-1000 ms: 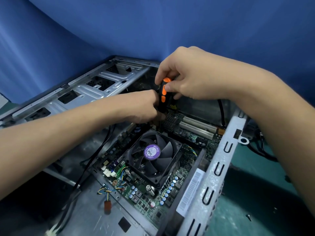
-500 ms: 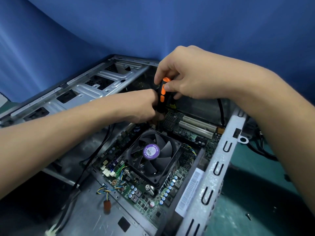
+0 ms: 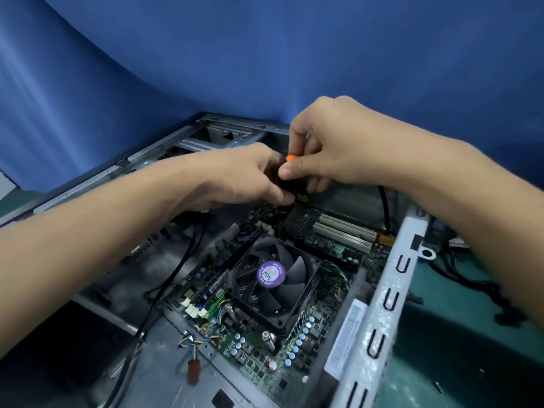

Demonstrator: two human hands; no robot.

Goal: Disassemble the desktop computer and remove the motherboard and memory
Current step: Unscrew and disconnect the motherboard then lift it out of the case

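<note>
An open desktop case lies on its side with the green motherboard inside. A black CPU fan with a purple label sits on the board. A green memory stick stands in its slot left of the fan. My right hand grips a black and orange screwdriver from above, held upright over the board's far edge. My left hand closes around the screwdriver's lower shaft; the tip is hidden by my fingers.
Two white expansion slots lie right of the screwdriver. Black cables run along the case's left side, and coloured fan wires end near the front. A green mat lies right of the case, with more cables. A blue cloth backs the scene.
My view has shifted slightly. My right thumb now covers more of the orange handle, and my left hand has closed in tighter on the screwdriver's lower part.
</note>
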